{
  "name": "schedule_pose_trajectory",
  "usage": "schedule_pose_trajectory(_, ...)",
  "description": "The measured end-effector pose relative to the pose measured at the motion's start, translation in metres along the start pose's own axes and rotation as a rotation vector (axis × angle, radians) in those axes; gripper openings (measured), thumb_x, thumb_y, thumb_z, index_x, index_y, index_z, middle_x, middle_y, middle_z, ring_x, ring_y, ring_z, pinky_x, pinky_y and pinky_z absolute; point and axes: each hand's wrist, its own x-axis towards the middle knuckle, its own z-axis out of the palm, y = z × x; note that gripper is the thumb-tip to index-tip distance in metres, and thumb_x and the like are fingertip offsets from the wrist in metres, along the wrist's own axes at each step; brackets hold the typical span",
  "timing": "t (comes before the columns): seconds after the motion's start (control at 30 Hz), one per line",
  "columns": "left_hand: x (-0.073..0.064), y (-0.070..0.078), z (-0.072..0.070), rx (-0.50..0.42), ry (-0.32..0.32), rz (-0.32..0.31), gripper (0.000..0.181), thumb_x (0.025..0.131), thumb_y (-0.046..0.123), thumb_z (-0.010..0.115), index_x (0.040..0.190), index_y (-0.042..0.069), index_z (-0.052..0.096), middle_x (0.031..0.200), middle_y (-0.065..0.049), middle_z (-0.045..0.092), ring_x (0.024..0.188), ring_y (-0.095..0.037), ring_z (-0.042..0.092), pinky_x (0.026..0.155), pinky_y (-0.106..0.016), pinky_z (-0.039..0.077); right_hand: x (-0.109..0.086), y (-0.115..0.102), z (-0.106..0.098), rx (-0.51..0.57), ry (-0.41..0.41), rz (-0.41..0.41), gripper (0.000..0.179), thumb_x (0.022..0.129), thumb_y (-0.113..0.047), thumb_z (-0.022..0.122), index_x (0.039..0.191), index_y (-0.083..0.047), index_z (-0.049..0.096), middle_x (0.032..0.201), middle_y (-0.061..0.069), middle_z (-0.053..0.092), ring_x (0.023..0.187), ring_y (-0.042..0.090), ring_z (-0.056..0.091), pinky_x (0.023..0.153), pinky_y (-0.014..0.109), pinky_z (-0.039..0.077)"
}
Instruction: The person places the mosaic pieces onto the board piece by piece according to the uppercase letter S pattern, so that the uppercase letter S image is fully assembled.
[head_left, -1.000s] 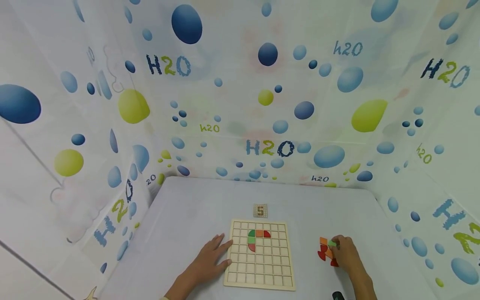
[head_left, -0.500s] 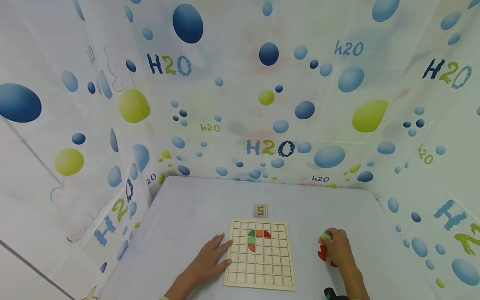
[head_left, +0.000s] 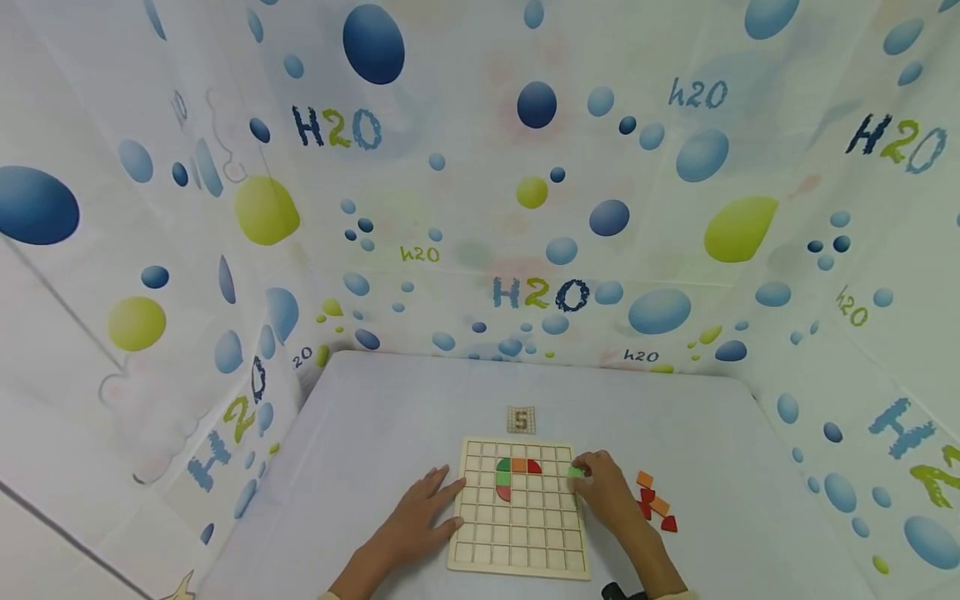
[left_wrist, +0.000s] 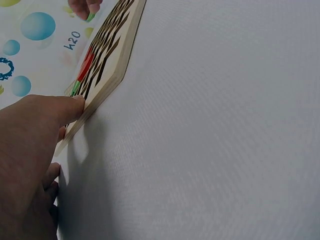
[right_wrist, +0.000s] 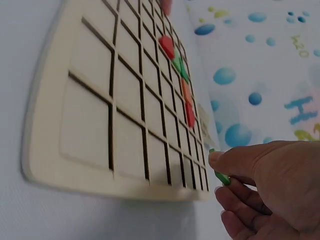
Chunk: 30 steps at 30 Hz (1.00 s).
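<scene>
A pale wooden grid board (head_left: 547, 533) lies flat on the white table. Its upper cells hold a dark green rounded tile (head_left: 503, 465), an orange square tile (head_left: 518, 466), a red rounded tile (head_left: 534, 467), a light green tile (head_left: 503, 479) and a lighter red rounded tile (head_left: 503, 493). My left hand (head_left: 416, 521) rests at the board's left edge, fingers spread, thumb touching the rim in the left wrist view. Between thumb and fingers, my right hand (head_left: 611, 496) pinches a green tile (right_wrist: 222, 177) at the board's upper right edge.
Several loose red and orange tiles (head_left: 660, 506) lie on the table right of my right forearm. A small card (head_left: 521, 420) with a brown S-like figure on a grid lies behind the board. A patterned curtain (head_left: 465, 208) surrounds the table's back and sides.
My right hand has lifted the green tile from the loose pile and carried it left to the board's right edge. My left hand has stayed in place.
</scene>
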Motion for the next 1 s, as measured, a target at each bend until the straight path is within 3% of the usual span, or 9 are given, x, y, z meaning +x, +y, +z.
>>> schedule_pose_trajectory(0.17, 0.0, 0.0, -0.001, -0.009, -0.002, 0.001, 0.065, 0.103, 0.055, 0.062, 0.16, 0.028, 0.048, 0.171, -0.013, 0.034, 0.159, -0.039, 0.028, 0.126, -0.063, 0.029, -0.001, -0.02, 0.026, 0.017, -0.09, -0.086, 0.021, 0.094, -0.008, 0.079, 0.113, -0.003, 0.071, 0.104, 0.003, 0.059, 0.097, 0.016, 0.059, 0.085, 0.038, 0.058)
schedule_pose_trajectory(0.4, 0.0, 0.002, -0.001, -0.013, -0.006, 0.0, 0.064, 0.103, 0.054, 0.062, 0.159, 0.027, 0.049, 0.171, -0.013, 0.034, 0.159, -0.039, 0.029, 0.126, -0.063, 0.029, -0.004, -0.028, 0.05, 0.003, -0.159, -0.261, 0.02, 0.093, -0.008, 0.079, 0.111, -0.003, 0.071, 0.103, 0.002, 0.059, 0.09, 0.014, 0.058, 0.076, 0.029, 0.056)
schedule_pose_trajectory(0.73, -0.001, 0.005, -0.003, -0.01, 0.002, 0.0, 0.064, 0.103, 0.053, 0.062, 0.159, 0.025, 0.05, 0.17, -0.015, 0.035, 0.158, -0.041, 0.029, 0.126, -0.064, 0.028, -0.007, -0.037, 0.057, -0.011, -0.214, -0.256, 0.018, 0.094, -0.011, 0.078, 0.11, -0.006, 0.075, 0.107, 0.002, 0.064, 0.102, 0.025, 0.064, 0.088, 0.045, 0.058)
schedule_pose_trajectory(1.0, -0.001, 0.007, -0.004, -0.004, 0.007, -0.008, 0.063, 0.103, 0.051, 0.063, 0.158, 0.024, 0.051, 0.17, -0.014, 0.035, 0.158, -0.04, 0.029, 0.126, -0.063, 0.029, -0.01, -0.043, 0.055, -0.035, -0.195, -0.293, 0.016, 0.092, -0.009, 0.08, 0.107, -0.006, 0.077, 0.107, 0.002, 0.066, 0.103, 0.029, 0.065, 0.091, 0.055, 0.055)
